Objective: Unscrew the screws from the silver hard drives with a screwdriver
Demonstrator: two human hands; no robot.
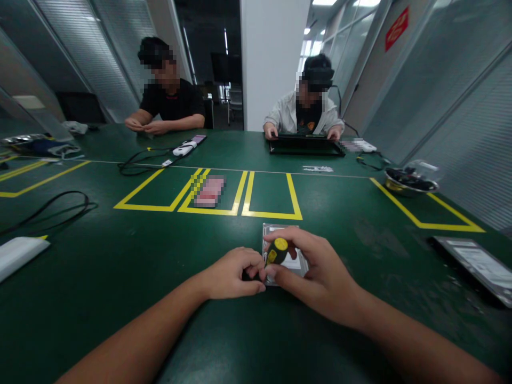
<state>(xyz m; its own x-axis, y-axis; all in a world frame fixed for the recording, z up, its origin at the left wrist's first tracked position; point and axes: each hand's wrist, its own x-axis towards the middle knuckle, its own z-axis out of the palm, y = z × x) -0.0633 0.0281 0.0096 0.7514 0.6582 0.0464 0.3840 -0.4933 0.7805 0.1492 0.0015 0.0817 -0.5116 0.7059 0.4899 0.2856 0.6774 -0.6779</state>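
Note:
A silver hard drive (295, 262) with a white label lies on the green table in front of me, partly covered by my hands. My right hand (316, 269) is closed around a short screwdriver (277, 252) with a black and yellow handle, its yellow end facing up. The handle leans over the drive's left part; its tip is hidden. At the drive's lower left edge is my left hand (238, 273), with curled fingers and the thumb by the near corner. Its fingertips are close to the screwdriver and partly hidden.
A second drive-like device (478, 266) lies at the right. Beyond it stands a metal bowl (412, 181) of dark parts. A pixelated phone (210, 191) rests inside yellow tape outlines. Cables and a white object (22, 255) are at the left. Two people sit across, one holding a black frame (306, 146).

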